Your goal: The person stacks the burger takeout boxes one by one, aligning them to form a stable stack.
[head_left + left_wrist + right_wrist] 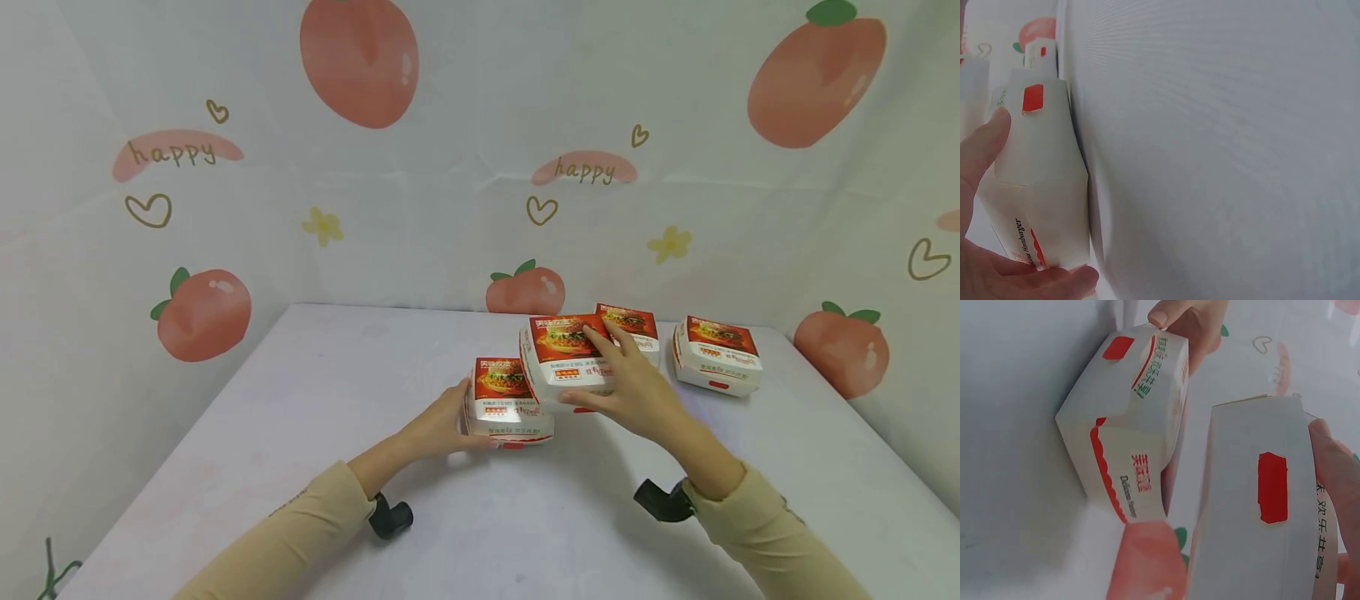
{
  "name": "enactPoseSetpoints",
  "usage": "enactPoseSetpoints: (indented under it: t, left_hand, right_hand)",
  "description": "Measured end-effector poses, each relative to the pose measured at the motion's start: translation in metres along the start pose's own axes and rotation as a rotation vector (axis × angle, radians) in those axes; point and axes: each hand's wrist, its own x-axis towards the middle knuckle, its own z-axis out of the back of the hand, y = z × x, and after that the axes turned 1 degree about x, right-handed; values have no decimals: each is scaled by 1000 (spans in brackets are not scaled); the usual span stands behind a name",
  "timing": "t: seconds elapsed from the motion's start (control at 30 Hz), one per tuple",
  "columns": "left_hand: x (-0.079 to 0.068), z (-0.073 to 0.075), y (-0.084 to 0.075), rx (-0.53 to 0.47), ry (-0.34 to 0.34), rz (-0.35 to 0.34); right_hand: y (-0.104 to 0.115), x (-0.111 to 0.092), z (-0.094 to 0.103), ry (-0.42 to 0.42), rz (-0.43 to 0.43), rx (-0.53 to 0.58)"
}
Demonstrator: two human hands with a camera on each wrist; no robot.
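Note:
My left hand (444, 423) grips a white hamburger box (512, 425) with a red burger picture on its lid; this box sits on the table. In the left wrist view the thumb lies along the box's front side (1032, 140), near its red tab, and the fingers are at its left side. Another hamburger box (562, 371) of the same kind is held by my right hand (637, 387), thumb at the front and fingers over the lid. That box is raised and slightly tilted, overlapping the first box's right edge in the head view. Its underside and red tab (1272, 487) face the right wrist camera.
Two more hamburger boxes stand toward the back right: one box (637, 325) partly behind my right hand, the other box (717, 357) farther right. A white table (300, 392) spreads under everything, with a fruit-printed backdrop (450, 167) rising behind its back edge.

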Motion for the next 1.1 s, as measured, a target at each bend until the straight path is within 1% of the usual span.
enactPoseSetpoints:
  t: [0.3, 0.63, 0.97, 1.1]
  left_hand:
    - [-2, 0, -1, 3, 11, 7]
    - [-1, 1, -1, -16, 5, -18]
    - [-1, 1, -1, -24, 1, -91]
    - [-1, 2, -1, -32, -1, -105]
  right_hand:
    - [9, 5, -10, -12, 10, 6]
    - [21, 6, -22, -22, 20, 25]
    - [34, 9, -31, -57, 24, 36]
    - [37, 10, -34, -56, 8, 38]
